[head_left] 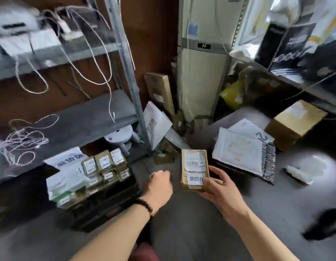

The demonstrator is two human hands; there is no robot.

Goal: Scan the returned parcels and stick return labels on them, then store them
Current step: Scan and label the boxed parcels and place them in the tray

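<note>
My right hand (217, 187) grips a small brown parcel (194, 157) from its lower right, thumb across the front. The parcel carries a white shipping label with a barcode and, below it, a white return label (195, 179) with printed characters. My left hand (159, 187), wearing a dark bead bracelet, hovers just left of the parcel with fingers curled and nothing in it. Low on the left stands a black crate (114, 202) filled with several small labelled parcels (105, 163), a white paper sign (66, 159) leaning behind them.
A grey metal shelf rack (125, 59) with loose white cables fills the left. White mailers (238, 147) and a brown box (295, 123) lie on a surface at right. More parcels lean against a tall beige cabinet (201, 72) in the corner. A dark object (325, 223) lies lower right.
</note>
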